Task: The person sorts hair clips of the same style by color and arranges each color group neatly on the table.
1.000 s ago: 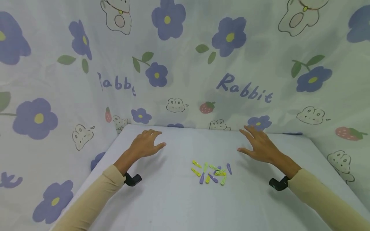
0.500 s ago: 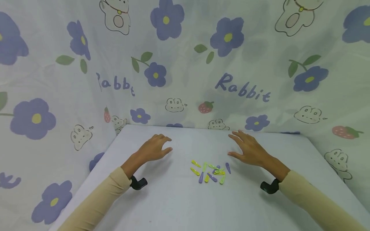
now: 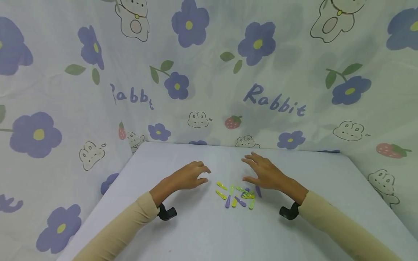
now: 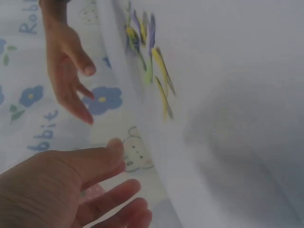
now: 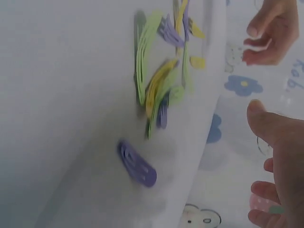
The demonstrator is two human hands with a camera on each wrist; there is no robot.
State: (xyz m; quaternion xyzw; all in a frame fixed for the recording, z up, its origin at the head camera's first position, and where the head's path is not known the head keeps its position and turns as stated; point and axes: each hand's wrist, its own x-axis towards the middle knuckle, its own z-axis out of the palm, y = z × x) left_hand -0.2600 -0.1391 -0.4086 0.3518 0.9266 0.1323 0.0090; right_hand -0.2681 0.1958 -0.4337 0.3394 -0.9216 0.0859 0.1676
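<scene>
Several small snap hair clips in yellow, light green and purple lie scattered on the white table; a yellow clip (image 3: 221, 194) is at their left, a green clip (image 3: 251, 204) at the front right. My left hand (image 3: 192, 176) hovers just left of the clips, fingers loosely bent and holding nothing. Over the right side of the group hangs my right hand (image 3: 266, 172), fingers spread and nothing in them; it partly covers a purple clip (image 3: 258, 191). That same purple clip (image 5: 137, 164) lies apart from the others in the right wrist view.
The white table (image 3: 209, 232) runs back to a white curtain (image 3: 212, 72) printed with flowers, rabbits and strawberries. Both forearms wear beige sleeves, and a black wrist camera (image 3: 167, 212) sits on the left wrist, another black camera (image 3: 289, 211) on the right.
Both hands have come inward and a little nearer the front, the left moving right and the right moving left, closing in on the hair clips. The clips lie as before.
</scene>
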